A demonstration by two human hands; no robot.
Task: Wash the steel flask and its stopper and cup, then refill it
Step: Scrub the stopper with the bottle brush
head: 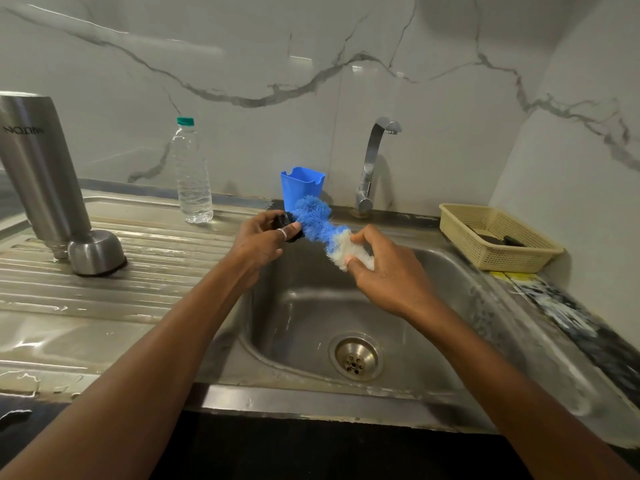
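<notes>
Over the sink, left hand grips the stopper, right hand pinches the brush against it; flask drains inverted at nine o'clock

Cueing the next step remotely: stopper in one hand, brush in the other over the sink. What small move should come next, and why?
Probably twist the brush so its blue bristles scrub the stopper. The left hand holds the black stopper against them, the right hand grips the brush by its white end, and the flask and cup already stand upside down on the drainboard.
</notes>
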